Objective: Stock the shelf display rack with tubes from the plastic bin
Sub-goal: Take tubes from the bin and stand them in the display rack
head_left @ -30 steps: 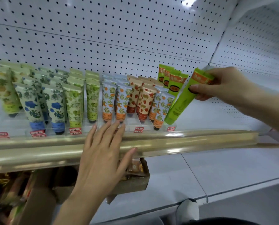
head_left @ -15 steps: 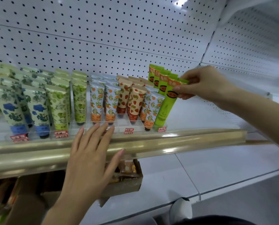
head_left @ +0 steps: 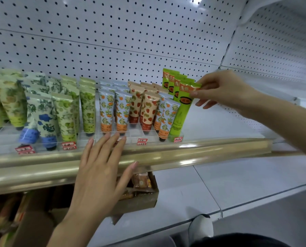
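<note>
A bright green tube (head_left: pixel 181 111) stands cap-down in the front right slot of the clear display rack (head_left: pixel 136 135). My right hand (head_left: pixel 220 90) pinches its flat orange-banded top end. Behind it stand more green tubes (head_left: pixel 170 81) in a row. Left of them the rack holds several tubes with strawberry (head_left: pixel 149 111), orange-fruit (head_left: pixel 106 111) and green and blue floral prints. My left hand (head_left: pixel 102 168) lies with straight, spread fingers on the gold shelf rail (head_left: pixel 202 148), fingertips touching the rack's front edge. The plastic bin is not in view.
White pegboard (head_left: pixel 131 41) backs the shelf. To the right of the rack the white shelf (head_left: pixel 220 122) is bare. Below the rail sits a cardboard box (head_left: pixel 139 198) of wrapped goods on a lower white shelf. Red price labels (head_left: pixel 141 141) line the rack's front.
My right hand has brought the green tube leftward from a tilt to upright in the front right slot. The view has shifted slightly; my left hand stays on the rail.
</note>
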`<state>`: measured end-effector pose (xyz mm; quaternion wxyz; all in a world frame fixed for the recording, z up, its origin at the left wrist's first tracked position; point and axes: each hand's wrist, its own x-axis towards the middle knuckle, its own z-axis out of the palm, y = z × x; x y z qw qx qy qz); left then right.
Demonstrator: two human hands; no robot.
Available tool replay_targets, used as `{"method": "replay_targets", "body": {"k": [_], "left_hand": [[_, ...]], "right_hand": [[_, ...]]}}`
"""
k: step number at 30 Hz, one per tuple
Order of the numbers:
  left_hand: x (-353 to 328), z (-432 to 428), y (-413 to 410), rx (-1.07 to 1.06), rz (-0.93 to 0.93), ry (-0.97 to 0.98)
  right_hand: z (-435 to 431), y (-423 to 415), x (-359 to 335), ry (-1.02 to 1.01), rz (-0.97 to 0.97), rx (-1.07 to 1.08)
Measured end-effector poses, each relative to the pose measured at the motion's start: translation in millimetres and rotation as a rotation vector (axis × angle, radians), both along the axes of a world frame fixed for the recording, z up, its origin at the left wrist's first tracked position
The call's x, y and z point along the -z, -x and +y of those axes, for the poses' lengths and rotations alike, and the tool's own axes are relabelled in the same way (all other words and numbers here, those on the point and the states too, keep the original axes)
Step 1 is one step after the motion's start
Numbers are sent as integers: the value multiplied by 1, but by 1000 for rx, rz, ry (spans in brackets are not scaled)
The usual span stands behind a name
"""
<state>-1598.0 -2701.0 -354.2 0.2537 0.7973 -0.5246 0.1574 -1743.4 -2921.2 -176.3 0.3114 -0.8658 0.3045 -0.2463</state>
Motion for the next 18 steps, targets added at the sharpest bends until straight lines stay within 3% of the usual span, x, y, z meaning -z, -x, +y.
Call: {"method": "replay_targets", "body": {"k": [5,9,12,18], "left_hand": [[0,1,1,-8,-12,-18],[0,2,0,-24,-42,-58],[-3,3,0,-40,-87,-103],[-17,19,0,-47,-149,-148]], "right_hand": [[7,8,-7,169,-5,56],[18,14,-15,533,147,69],[34,14,-19,782,274,-36],[69,4,-17,958,469,-229]]}}
